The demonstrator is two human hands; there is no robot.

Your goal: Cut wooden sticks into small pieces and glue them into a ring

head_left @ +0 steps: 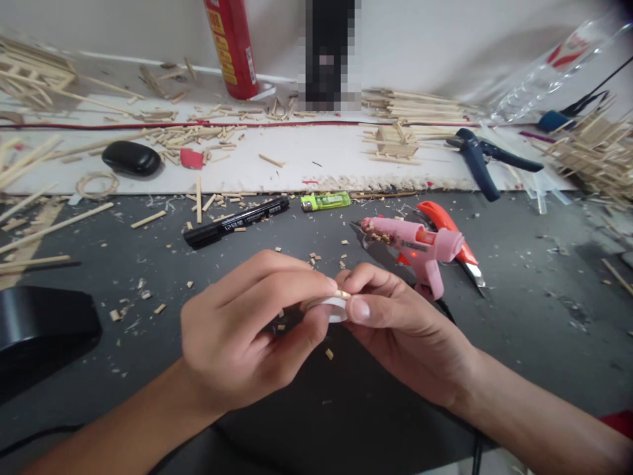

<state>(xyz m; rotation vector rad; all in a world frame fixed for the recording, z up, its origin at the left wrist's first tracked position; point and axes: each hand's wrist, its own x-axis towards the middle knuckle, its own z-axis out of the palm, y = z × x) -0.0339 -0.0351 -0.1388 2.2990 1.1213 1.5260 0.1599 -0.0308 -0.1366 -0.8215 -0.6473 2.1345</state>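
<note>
Fingertips of left hand (247, 330) and right hand (395, 323) pinch a tiny wood sliver (342, 294) against a white ring (332, 307).
Sliver looks light and brittle; gripping near its ends seems safest.

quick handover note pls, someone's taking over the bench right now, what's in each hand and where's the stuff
Left hand: fingers pinch a small wooden piece and a white ring-like part.
Right hand: fingers pinch the same pieces from the other side.
Pink glue gun rests just behind the hands, light glowing; marker and green lighter lie further back.
Done: sticks cut; offcuts litter the table.
Left: cannot tell whether the piece is glued yet.
</note>
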